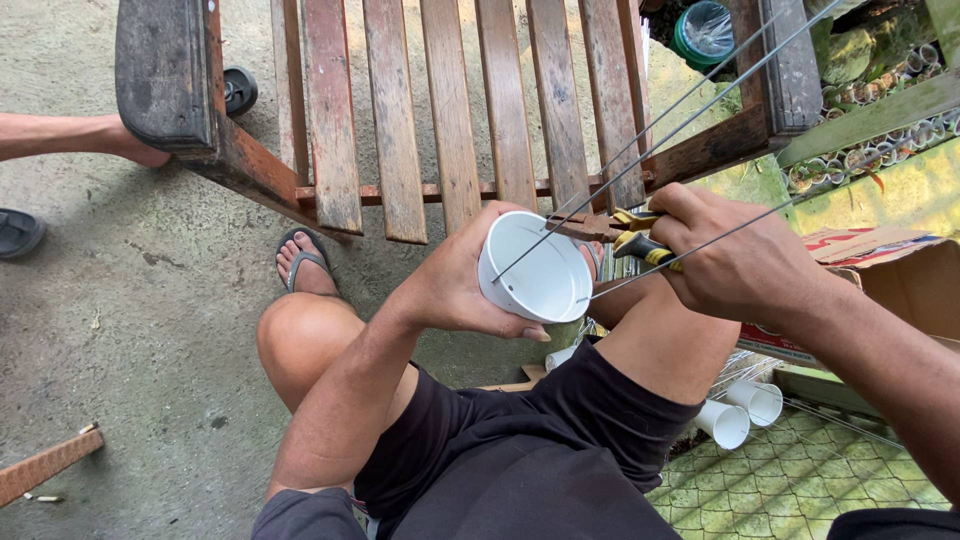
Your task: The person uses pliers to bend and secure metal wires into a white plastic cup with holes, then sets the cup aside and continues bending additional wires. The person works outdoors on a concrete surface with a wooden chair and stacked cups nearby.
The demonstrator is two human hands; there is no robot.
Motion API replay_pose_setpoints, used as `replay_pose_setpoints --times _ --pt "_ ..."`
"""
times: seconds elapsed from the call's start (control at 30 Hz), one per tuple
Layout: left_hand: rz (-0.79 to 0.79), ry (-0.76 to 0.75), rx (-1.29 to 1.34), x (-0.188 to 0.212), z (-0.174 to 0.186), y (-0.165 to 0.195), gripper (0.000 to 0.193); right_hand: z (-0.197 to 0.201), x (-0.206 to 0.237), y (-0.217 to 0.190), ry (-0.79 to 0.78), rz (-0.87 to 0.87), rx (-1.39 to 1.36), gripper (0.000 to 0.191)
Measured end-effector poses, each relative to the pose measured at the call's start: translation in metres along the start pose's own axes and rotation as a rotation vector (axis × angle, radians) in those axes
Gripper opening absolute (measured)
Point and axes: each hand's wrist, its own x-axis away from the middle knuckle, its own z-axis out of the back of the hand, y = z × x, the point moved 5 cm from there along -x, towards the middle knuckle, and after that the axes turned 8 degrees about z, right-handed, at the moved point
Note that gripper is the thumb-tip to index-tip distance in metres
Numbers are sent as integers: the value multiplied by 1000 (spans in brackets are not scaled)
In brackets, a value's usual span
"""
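Left hand (455,285): wrapped around the outside of a white plastic cup (535,268), held centre frame above the knees, mouth tilted toward the camera.

Right hand (735,255): clenched on pliers (625,232) with yellow-and-black handles; rusty nose set at the cup's far rim.

Thin wires (700,100): several, running from the cup's rim and interior away to the far right; one crossing the open mouth of the cup, another passing under the right hand.

Progress, judged: wires apparently already attached to or threaded through the cup, with fastening at the rim in hand; whether any joint is finished not discernible.

More white cups (740,410): lying near right, by the right thigh, on wire mesh (800,480); seemingly not yet wired.

Wooden slatted chair (450,110): far centre, worn, directly beyond the hands.

Cardboard box (900,270): right, open, beside the right forearm.

Concrete floor (130,320): left; sandalled foot (302,262) of the seated person on it.

Another person's leg (70,135): far left.
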Motion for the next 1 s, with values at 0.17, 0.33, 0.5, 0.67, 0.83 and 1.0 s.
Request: replay_pose_setpoints --times 0.17,0.33,0.5,0.67,0.83,1.0 --pt "-40 11 -16 1 -1 3 108 17 1 -5 126 71 104 17" --pt "-110 45 -66 -1 1 8 120 22 -4 -7 128 65 108 16" --pt "-68 8 -20 0 0 9 121 22 -7 -7 90 50 98 14" --pt "-55 17 -27 0 0 8 121 23 -9 -5 42 30 116 11" --pt "-99 24 -40 -3 0 7 123 24 -14 -2 -51 41 172 13" --pt "-69 7 -12 -2 -2 4 121 29 -14 -3 -9 72 172 13"
